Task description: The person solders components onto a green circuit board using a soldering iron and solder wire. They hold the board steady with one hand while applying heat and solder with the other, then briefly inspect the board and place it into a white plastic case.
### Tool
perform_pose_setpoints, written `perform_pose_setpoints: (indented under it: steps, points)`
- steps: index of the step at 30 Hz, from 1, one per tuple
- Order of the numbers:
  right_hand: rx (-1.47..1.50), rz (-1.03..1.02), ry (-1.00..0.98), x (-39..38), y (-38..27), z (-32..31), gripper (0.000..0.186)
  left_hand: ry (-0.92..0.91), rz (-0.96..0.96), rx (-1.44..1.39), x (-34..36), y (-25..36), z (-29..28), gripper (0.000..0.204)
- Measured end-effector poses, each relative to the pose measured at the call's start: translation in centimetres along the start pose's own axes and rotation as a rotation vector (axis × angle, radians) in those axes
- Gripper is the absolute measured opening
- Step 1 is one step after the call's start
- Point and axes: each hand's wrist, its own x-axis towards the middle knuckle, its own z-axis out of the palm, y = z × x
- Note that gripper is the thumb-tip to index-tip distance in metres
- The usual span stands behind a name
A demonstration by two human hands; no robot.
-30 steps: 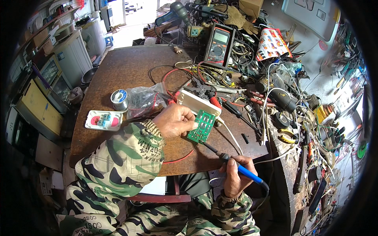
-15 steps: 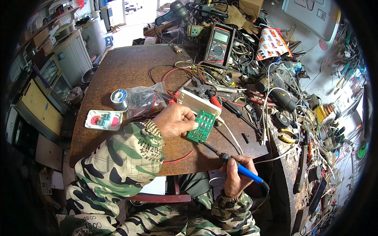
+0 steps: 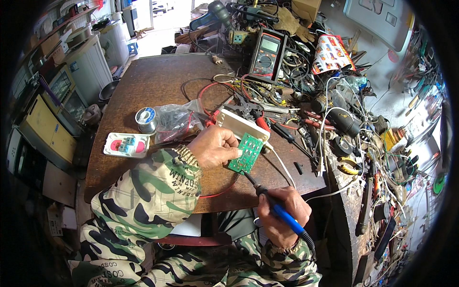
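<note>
My left hand (image 3: 216,147) pinches a small green circuit board (image 3: 249,152) by its left edge, tilted above the wooden table. A soldering iron (image 3: 283,214) with a blue handle is gripped in my right hand (image 3: 285,215). Its dark tip reaches the lower edge of the board; whether it touches, I cannot tell. Just behind the board lies a white plastic casing (image 3: 237,123) with a white cord. Left of my left hand are a spool of solder wire (image 3: 146,120), a clear plastic bag (image 3: 173,119) and a white tray (image 3: 140,152) holding blue parts.
The brown table (image 3: 143,81) stretches away from me. A multimeter (image 3: 267,53) stands at its far right. Tangled cables, screwdrivers and a black cylinder (image 3: 345,121) crowd the right side. A red wire (image 3: 221,191) runs under my left hand.
My right hand has shifted slightly left and turned, so the soldering iron points more steeply. The iron's tip has moved a little left along the board's lower edge. My left hand stays nearly still.
</note>
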Motion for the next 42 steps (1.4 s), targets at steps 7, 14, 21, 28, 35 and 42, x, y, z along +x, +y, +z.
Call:
perform_pose_setpoints:
  steps: [7,14,21,28,35,42]
  points:
    - [0.040,0.192,-0.018,1.1,-1.8,0.0,0.013,0.000,-0.028,0.086,-0.4,0.6,-0.2,0.017]
    - [-0.061,0.079,0.018,0.2,-0.2,-0.2,0.014,0.003,0.052,0.051,1.5,-1.5,0.8,0.019]
    - [0.009,0.114,0.092,-0.7,-0.7,-0.6,0.013,0.062,0.039,0.092,0.0,-0.6,-0.1,0.023]
    - [0.449,0.455,0.248,-2.6,2.4,-0.2,0.015,0.023,-0.005,0.166,-0.2,0.6,0.0,0.018]
    - [0.500,0.497,0.248,-2.7,3.0,-0.3,0.014,0.026,0.015,0.121,0.1,-0.1,0.1,0.017]
    - [0.509,0.550,0.227,-2.8,3.2,-0.7,0.022,0.020,-0.034,0.100,-0.1,0.3,0.1,0.017]
